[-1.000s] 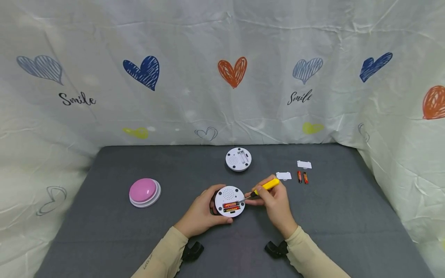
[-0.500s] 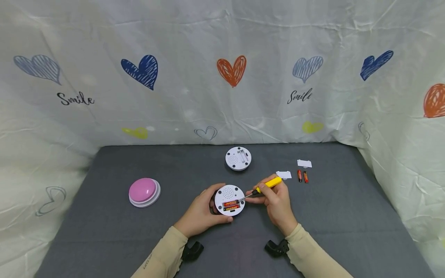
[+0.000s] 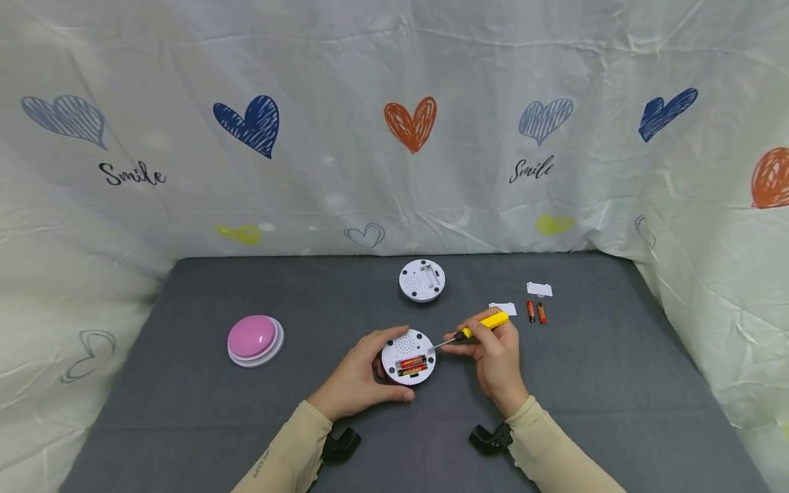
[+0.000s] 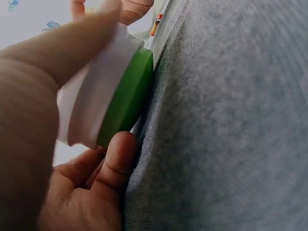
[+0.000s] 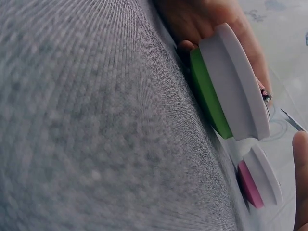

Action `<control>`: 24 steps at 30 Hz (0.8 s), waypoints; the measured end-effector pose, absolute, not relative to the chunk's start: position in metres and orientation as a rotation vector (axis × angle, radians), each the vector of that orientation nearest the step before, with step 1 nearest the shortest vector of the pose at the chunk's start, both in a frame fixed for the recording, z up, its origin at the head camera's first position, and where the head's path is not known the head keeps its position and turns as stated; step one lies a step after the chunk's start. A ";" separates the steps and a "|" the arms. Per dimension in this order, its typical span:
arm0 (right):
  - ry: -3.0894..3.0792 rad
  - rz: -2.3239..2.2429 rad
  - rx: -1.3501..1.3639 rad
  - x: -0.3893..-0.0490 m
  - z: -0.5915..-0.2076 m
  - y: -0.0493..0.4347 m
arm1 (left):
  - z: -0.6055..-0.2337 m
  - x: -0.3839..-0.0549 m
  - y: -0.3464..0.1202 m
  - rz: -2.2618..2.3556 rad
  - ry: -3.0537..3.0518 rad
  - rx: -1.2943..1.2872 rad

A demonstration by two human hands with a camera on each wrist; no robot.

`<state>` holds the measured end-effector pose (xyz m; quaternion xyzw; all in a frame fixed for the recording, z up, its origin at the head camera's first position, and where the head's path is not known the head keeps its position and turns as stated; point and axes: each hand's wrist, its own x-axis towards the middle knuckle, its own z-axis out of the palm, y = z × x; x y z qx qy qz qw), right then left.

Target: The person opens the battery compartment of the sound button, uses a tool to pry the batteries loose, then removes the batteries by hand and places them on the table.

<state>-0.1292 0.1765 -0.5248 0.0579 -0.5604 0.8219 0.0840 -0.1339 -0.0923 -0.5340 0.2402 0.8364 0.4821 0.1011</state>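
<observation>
My left hand [image 3: 354,383] grips a round white push-button light [image 3: 403,344] from its left side, base facing up. Its green top [image 4: 127,98] faces down to the table in the left wrist view. Two red batteries [image 3: 411,365] lie side by side in its uncovered compartment. Between thumb and fingers, my right hand [image 3: 498,366] holds a screwdriver [image 3: 485,324] with a yellow handle. In the right wrist view the screwdriver's shaft [image 5: 292,119] ends just off the base, near a battery end.
Behind stands a second upturned light [image 3: 414,281], its compartment uncovered and its top [image 5: 249,185] pink. A pink-topped light [image 3: 253,337] sits upright at left. Toward the back right lie two white battery covers [image 3: 539,289] and two loose batteries [image 3: 531,311]. A printed cloth [image 3: 333,171] hangs behind the table.
My right hand has drawn slightly right and up. The screwdriver tip has moved off the batteries to above the base's right edge. The left hand's grip looks the same.
</observation>
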 end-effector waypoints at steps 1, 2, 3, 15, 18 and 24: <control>-1.668 2.449 0.166 -0.129 -0.525 0.176 | -0.534 -0.134 -0.092 1.425 2.474 0.717; -1.663 2.447 0.158 -0.130 -0.525 0.176 | -0.534 -0.134 -0.092 1.433 2.471 0.718; -1.660 2.444 0.152 -0.130 -0.524 0.176 | -0.534 -0.134 -0.092 1.449 2.466 0.717; -1.662 2.450 0.142 -0.128 -0.523 0.175 | -0.538 -0.135 -0.092 1.668 2.482 0.637; -1.663 2.445 0.147 -0.128 -0.522 0.175 | -0.536 -0.135 -0.092 1.682 2.457 0.616; -1.673 2.438 0.169 -0.126 -0.523 0.174 | -0.533 -0.134 -0.093 1.680 2.425 0.611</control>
